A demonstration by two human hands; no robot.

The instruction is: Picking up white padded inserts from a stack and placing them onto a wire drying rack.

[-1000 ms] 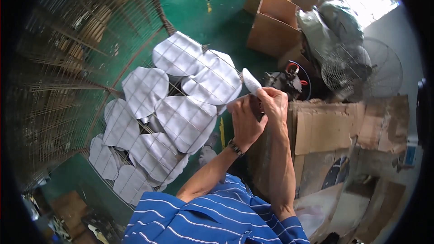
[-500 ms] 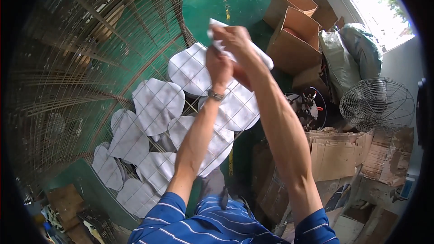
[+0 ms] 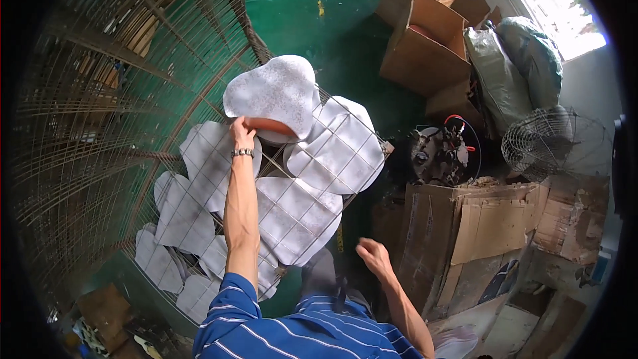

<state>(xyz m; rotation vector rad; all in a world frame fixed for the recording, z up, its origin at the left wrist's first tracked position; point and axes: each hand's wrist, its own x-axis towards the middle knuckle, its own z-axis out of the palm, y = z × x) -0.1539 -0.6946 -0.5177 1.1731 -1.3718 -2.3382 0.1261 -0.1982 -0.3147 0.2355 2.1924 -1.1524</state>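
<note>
My left hand (image 3: 243, 134) pinches the near edge of a white, grey-mottled rounded pad (image 3: 274, 86). The pad's near edge is lifted and curves up, baring an orange underside. Beneath it lies a wire mesh rack (image 3: 272, 157), with more white pads, such as a broad one (image 3: 335, 146) to the right and another (image 3: 299, 216) nearer me, under its wires. Away from the rack, my right hand (image 3: 375, 256) hangs low at my right side, fingers curled in and nothing visible in them. It is nearest to a worn cardboard box.
Tall wire racks (image 3: 133, 93) stand along the left. On the right are the worn cardboard box (image 3: 492, 233), a dark machine part with a red hose (image 3: 438, 153), a wire fan cage (image 3: 538, 143), sacks (image 3: 498, 73) and open cartons (image 3: 425, 46). The floor (image 3: 279, 13) is green.
The pad, held in both hands above the rack, has come down onto its far end. My left hand now grips its near edge; my right hand has let go and drawn back to my side.
</note>
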